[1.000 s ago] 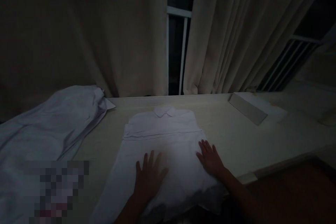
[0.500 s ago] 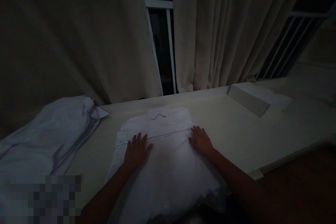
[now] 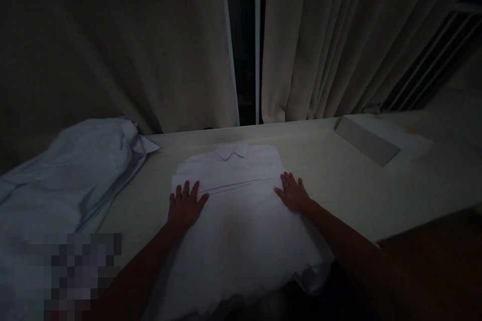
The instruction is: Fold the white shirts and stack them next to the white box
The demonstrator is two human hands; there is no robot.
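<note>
A white collared shirt lies flat on a pale table, collar at the far end, with a crosswise fold line just below the chest. My left hand rests flat on the shirt's left edge, fingers spread. My right hand presses flat on the shirt's right edge at the same height. Neither hand holds anything. The shirt's near hem hangs over the table's front edge.
A heap of pale cloth lies at the left. A flat white box or paper stack sits at the back right. Beige curtains hang behind the table around a dark window. The room is dim.
Both hands slid away from me along the shirt, from its lower part up to the fold line, and moved apart toward its side edges.
</note>
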